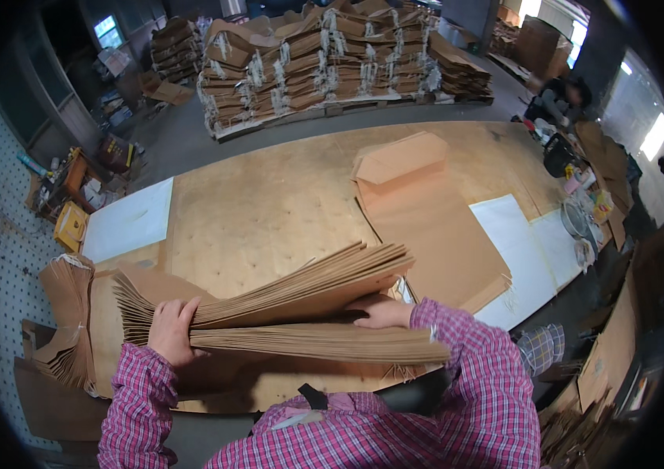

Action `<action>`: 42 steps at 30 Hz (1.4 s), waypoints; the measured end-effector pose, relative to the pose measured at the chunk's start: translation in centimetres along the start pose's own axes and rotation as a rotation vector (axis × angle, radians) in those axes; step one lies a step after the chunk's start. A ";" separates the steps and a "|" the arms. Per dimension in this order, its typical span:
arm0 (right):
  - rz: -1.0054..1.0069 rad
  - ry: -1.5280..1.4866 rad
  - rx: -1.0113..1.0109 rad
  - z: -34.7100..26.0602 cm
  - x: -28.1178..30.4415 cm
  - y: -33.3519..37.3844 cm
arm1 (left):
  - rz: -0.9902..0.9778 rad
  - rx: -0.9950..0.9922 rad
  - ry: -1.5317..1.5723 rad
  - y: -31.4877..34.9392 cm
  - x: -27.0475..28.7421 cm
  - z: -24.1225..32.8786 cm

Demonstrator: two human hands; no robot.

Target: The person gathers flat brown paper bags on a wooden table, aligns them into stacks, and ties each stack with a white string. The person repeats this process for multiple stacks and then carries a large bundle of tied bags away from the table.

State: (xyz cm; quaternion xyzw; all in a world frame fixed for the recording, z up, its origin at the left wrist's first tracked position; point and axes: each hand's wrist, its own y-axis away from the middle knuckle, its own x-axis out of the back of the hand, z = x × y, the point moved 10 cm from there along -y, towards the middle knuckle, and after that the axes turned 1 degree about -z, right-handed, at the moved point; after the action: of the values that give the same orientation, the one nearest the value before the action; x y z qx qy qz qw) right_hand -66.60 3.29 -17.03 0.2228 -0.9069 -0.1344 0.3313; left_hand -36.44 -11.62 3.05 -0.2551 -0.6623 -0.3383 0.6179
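A thick stack of flat brown paper bags (285, 301) lies fanned open in front of me on the big plywood table (269, 203). My left hand (172, 328) grips the left end of the stack, fingers curled over its upper layers. My right hand (383, 313) is slid between the raised upper part and the lower part of the stack, holding them apart. Both sleeves are pink plaid.
Another pile of flat brown bags (426, 219) lies at the table's centre right, with white sheets (520, 242) beside it and one white sheet (129, 219) at left. Bundled bags (66, 320) sit at far left. Tied stacks on pallets (332, 62) stand behind. A person (563, 98) sits far right.
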 end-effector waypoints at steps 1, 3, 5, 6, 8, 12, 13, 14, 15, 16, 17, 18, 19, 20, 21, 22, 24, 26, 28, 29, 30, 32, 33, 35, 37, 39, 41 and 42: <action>0.022 0.224 0.077 -1.9 -0.1 -0.4 | 0.018 0.003 0.001 -0.2 0.1 0.1; 0.335 0.621 0.436 -8.5 2.0 1.7 | 0.034 -0.003 0.001 -0.4 0.2 0.2; 0.820 0.759 0.693 -13.3 5.7 6.6 | 0.026 -0.028 0.008 -0.5 0.0 0.3; 0.886 0.856 0.496 -13.1 7.4 6.7 | 0.028 -0.038 0.013 -0.5 0.0 0.4; 1.029 0.900 0.290 -13.1 10.3 7.6 | 0.009 -0.019 0.007 -0.5 -0.2 0.1; 1.063 1.036 0.596 -16.2 8.6 9.6 | 0.001 0.003 0.002 -0.5 -0.5 -0.1; 1.070 0.999 0.647 -16.8 8.3 10.5 | 0.025 -0.004 -0.002 -0.5 -0.2 0.0; 1.151 0.927 0.731 -17.6 8.3 12.1 | 0.031 -0.007 0.001 -0.5 -0.2 0.1; 0.890 0.890 0.603 -17.1 8.1 10.7 | 0.053 -0.020 0.011 -0.5 0.0 0.2; 0.722 0.775 0.494 -16.4 8.2 10.0 | 0.040 -0.012 0.006 -0.5 -0.1 0.2; 0.600 0.643 0.403 -15.4 8.7 9.8 | 0.041 -0.014 0.010 -0.4 -0.1 0.2; 0.477 0.506 0.363 -14.8 8.6 9.3 | 0.049 -0.022 0.018 -0.4 0.0 0.3; 0.145 0.295 0.295 -12.8 7.2 8.7 | 0.034 -0.010 0.014 -0.5 -0.2 0.3; -0.195 -0.001 0.356 -12.0 5.6 8.6 | 0.029 -0.003 0.013 -0.5 -0.2 0.2; -0.366 -0.311 0.378 -11.3 4.9 7.8 | 0.026 0.005 0.013 -0.5 -0.1 0.2; -0.518 -0.645 0.373 -10.0 4.7 6.9 | 0.022 0.007 0.008 -0.6 -0.1 0.3; -0.599 -0.909 0.333 -5.5 3.0 3.9 | -0.003 0.030 -0.011 -0.7 -0.1 0.3; -0.497 -1.017 0.218 1.2 0.3 1.1 | 0.018 0.014 0.016 -0.8 0.4 0.8; -0.290 -1.096 0.113 8.0 -2.3 -0.7 | 0.021 0.004 0.024 -0.9 0.6 1.1; -0.139 -1.133 -0.016 11.8 -3.6 -0.8 | 0.028 -0.005 0.020 -1.0 0.6 1.3; -0.003 -1.156 0.047 13.6 -3.8 -0.3 | 0.055 -0.021 0.025 -1.1 0.8 1.6; 0.328 -1.177 -0.007 16.9 -4.4 2.4 | 0.050 -0.033 0.024 -1.4 0.4 1.8; 0.501 -1.168 -0.055 17.9 -4.4 4.8 | 0.035 -0.044 0.035 -1.7 -0.1 2.0; 0.694 -1.259 -0.086 17.2 -4.8 9.7 | 0.046 -0.085 0.047 -2.1 -0.5 2.3; 0.722 -1.294 0.016 13.3 -4.8 13.6 | 0.044 -0.073 0.028 -2.5 -0.9 2.1; 0.732 -1.134 0.178 7.8 -3.3 17.0 | 0.022 -0.048 0.019 -2.6 -1.2 1.8; 0.712 -0.633 0.015 4.2 -1.6 17.8 | -0.045 0.014 0.005 -2.6 -1.5 1.3; 0.691 -0.348 0.000 2.2 -0.4 17.2 | -0.028 -0.018 0.025 -2.5 -1.1 1.7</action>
State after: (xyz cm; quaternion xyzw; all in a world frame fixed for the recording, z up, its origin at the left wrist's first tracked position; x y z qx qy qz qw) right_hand -73.26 18.59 -12.14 -0.1222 -0.9712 -0.0505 0.1983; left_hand -39.34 -11.87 1.63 -0.2471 -0.6550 -0.3557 0.6192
